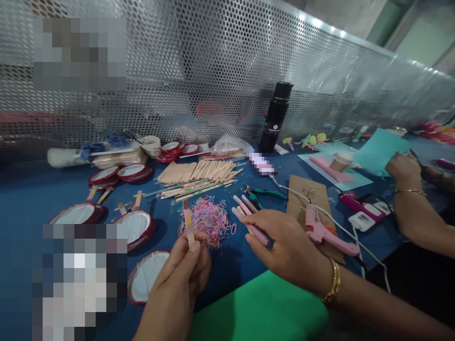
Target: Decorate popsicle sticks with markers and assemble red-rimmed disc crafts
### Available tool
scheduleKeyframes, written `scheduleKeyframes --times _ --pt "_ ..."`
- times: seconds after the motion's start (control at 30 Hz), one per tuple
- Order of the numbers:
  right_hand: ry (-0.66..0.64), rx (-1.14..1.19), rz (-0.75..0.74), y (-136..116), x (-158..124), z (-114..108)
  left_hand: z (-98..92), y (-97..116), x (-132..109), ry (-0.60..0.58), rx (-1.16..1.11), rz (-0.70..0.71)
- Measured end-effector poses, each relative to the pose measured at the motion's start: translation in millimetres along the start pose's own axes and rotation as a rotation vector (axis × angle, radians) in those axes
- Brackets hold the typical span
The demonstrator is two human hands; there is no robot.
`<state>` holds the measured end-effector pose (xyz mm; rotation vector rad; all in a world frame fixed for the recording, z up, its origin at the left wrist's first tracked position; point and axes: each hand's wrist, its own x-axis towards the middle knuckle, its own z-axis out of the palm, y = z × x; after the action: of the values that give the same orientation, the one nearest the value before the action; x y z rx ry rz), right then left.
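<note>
The head view looks forward, down across the table (24, 189).

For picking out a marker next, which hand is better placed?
Probably the right hand: it is at the markers, while the left hand is pinching a striped stick.

- Cut off by bottom edge: bright green flat sheet (256, 308).
- Partly hidden behind left hand (186, 267): red-rimmed round white disc (147, 275).
- Blurred at far right: reddish-orange heap (435, 131).
- Pixelated beyond telling: lower-left patch (80, 284).
</note>
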<state>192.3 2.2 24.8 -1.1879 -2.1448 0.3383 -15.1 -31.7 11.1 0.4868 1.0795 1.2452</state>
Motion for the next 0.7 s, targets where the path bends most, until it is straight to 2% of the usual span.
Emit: scheduleKeyframes --times 0.1,0.2,0.33,0.47,0.6,0.7 --pt "-0.134 -0.228 -0.036 4.4 -6.6 8.9 1.0 -3.5 -2.4 0.003 0.015 -0.006" --pt "-0.193 -0.341 -0.022 4.5 -8.4 11.0 3.2 -2.7 -4.1 -0.072 0.091 0.027" --pt "-0.118 -0.326 -0.051 -1.7 -2.0 1.2 -0.2 -2.8 -0.6 -0.073 0.149 0.035" --pt "-0.012 -0.243 -0.237 -14.8 8.3 -2.9 -4.9 -6.4 7.4 -0.042 0.063 0.039" --pt "0.018 -0.215 -0.427 -25.7 16.4 8.5 -0.7 -3.9 7.9 -0.056 -0.006 -0.032" --pt "-0.001 -0.247 -0.448 -28.3 18.8 20.9 4.7 -0.2 3.5 -0.079 -0.023 -0.058"
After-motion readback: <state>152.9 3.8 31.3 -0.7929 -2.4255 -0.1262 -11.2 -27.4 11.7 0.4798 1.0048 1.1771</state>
